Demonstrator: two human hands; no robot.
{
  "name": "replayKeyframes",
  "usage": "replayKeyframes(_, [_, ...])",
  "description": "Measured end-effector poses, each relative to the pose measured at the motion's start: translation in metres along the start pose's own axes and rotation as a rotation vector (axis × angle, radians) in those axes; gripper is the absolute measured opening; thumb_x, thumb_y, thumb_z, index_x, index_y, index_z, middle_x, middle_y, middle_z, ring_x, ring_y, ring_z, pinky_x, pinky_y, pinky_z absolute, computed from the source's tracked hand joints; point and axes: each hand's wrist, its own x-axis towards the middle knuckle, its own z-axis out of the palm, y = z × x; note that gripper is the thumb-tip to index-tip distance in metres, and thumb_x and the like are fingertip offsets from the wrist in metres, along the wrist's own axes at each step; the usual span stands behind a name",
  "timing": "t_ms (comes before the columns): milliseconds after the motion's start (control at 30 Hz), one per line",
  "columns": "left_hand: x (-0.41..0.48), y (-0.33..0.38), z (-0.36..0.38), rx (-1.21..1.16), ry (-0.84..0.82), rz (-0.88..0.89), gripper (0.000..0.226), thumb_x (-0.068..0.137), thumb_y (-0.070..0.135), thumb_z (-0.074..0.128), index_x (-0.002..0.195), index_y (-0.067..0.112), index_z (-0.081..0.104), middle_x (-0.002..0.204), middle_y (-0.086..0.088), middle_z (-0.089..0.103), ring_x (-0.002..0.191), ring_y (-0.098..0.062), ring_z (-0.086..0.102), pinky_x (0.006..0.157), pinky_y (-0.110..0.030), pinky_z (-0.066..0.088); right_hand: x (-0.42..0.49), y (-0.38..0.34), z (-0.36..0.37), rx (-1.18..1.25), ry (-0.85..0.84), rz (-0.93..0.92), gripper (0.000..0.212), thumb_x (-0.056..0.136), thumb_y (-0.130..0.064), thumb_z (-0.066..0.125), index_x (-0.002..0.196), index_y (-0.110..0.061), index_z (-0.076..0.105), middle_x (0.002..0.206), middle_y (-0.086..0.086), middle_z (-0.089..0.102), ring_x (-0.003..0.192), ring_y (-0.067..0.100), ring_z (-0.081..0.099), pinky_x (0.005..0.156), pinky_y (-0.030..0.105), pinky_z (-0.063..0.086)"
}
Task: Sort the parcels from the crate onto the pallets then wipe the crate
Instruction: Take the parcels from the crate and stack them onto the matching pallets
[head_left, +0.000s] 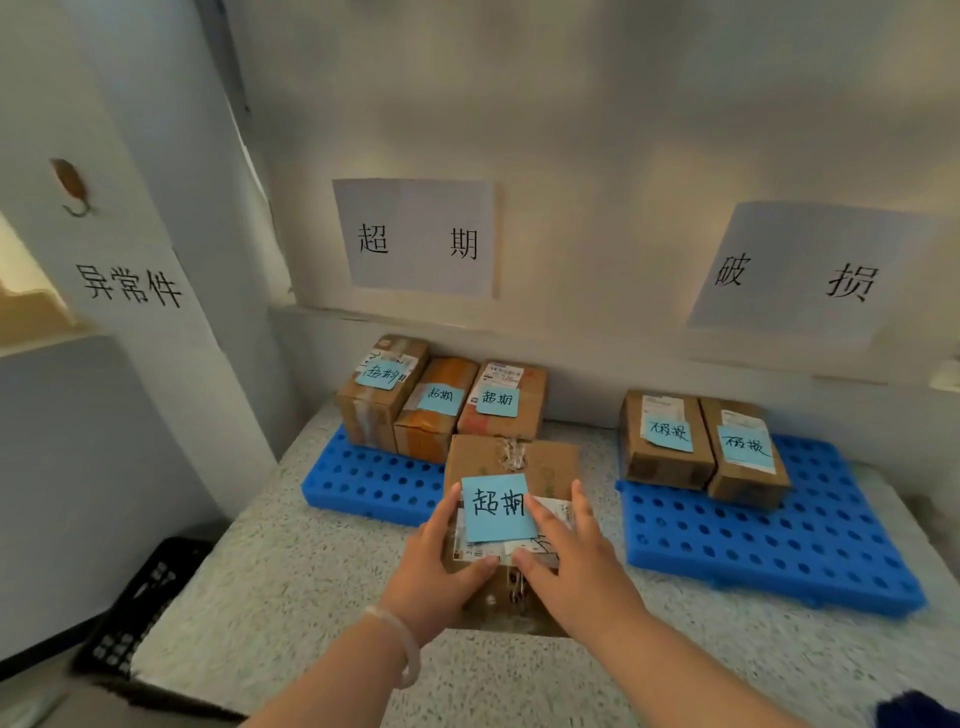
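— Parcel: how is it held?
— It's clamped between both hands. The left hand and right hand each curl over a side. Both thumbs press on top just under the blue note, leaving the writing readable.
— Where is it?
— Just beyond the fingertips lies the left pallet, and the parcel overlaps its near right corner. Whether it's resting or lifted, I can't quite tell.
— Why that side?
— Its note seems to match the sign above and the notes on the three boxes behind.
— Anything in the way?
— Those fill the back row, with bare pallet in front of them. Right of the fingers, well apart, the right pallet carries two boxes. The crate sits low on the left.
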Motion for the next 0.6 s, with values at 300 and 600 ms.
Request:
replayKeyframes(300, [0.012,-0.042,-0.048,0.02,0.053,-0.107,0.093,0.064,0.062,0.073,0.138,0.07,0.017,0.139,0.01,0.045,0.124,-0.014,0.05,0.105,-0.044,0.046,0.046,-0.035,0.042,-0.003,-0.136,-0.05,0.063,0.095,-0.059,0.043,0.15,-0.053,0.012,0.159,-0.011,-0.026,0.149,0.027,0.005,0.116,0.041,0.027])
replayKeyframes(600, [0.054,-0.091,-0.141,0.023,-0.004,-0.18,0.09,0.066,0.057,0.075,0.133,0.076,0.019,0.135,0.009,0.048,0.118,-0.014,0.056,0.101,-0.042,0.05,0.103,-0.106,0.103,0.035,-0.164,-0.008,0.065,0.094,-0.06,0.047,0.149,-0.055,0.012,0.158,-0.015,-0.028,0.149,0.022,0.005,0.116,0.04,0.028])
